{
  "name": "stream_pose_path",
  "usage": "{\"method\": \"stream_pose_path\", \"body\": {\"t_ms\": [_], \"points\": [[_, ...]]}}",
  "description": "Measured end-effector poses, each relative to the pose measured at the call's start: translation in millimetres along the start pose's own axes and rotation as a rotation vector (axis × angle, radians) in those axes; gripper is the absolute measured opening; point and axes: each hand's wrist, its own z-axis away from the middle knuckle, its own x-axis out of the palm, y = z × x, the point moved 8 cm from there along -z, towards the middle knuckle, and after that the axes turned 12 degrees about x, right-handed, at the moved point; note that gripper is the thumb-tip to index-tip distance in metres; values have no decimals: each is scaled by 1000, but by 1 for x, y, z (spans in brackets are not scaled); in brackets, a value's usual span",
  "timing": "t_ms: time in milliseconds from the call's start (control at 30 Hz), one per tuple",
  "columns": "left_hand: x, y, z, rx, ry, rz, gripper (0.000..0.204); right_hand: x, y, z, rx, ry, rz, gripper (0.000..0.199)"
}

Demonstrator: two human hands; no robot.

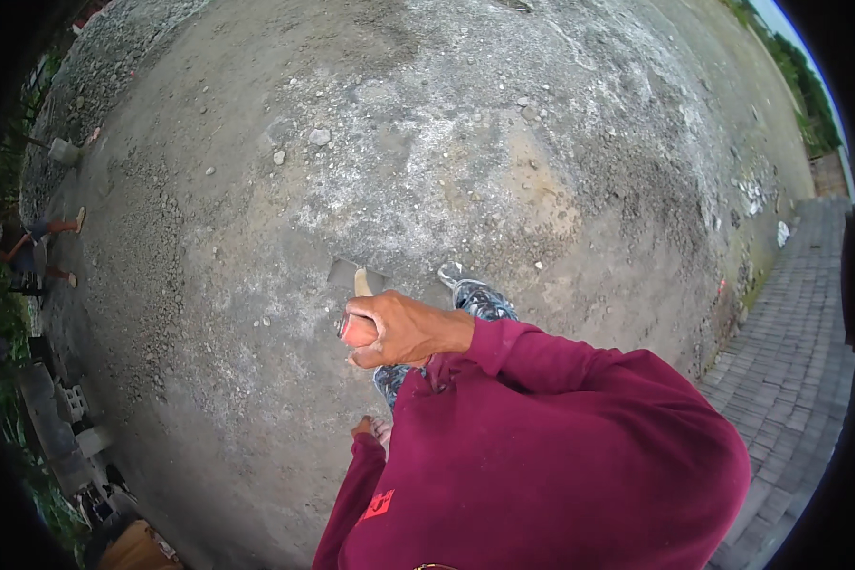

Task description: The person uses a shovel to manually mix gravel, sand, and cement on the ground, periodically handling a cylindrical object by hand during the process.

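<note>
My right hand (399, 328) is wrapped round the reddish, rounded end of a long-handled tool (359, 330), out in front of my body. Beyond the knuckles a pale shaft (362, 282) shows, strongly foreshortened. Behind it lies a flat grey piece (340, 273), which looks like the tool's blade at the ground; its exact kind is unclear. My left hand (363, 427) hangs low beside my body, small in view, and its fingers are too indistinct to read. No object shows in it.
Rough gravelly ground (427, 171) with loose stones (319, 137) spreads ahead. My shoe (450, 274) stands just past the right hand. Grey paving (779, 332) runs along the right. At far left are another person's legs (62, 228), a bucket (64, 151) and concrete blocks (71, 402).
</note>
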Motion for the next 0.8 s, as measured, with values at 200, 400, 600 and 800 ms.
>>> {"method": "stream_pose_path", "body": {"t_ms": [200,400,600,800], "points": [[-7,227,-81,262,64,-1,13,-42,17,8,25,207,0,39],[113,345,-80,438,-68,-292,14,-76,26,9,144,287,-166,40],[191,311,-44,406,-321,-429,24,-116,31,-10,132,420,-156,43],[110,316,-95,215,30,-301,20,-132,36,-42,217,566,-163,44]]}}
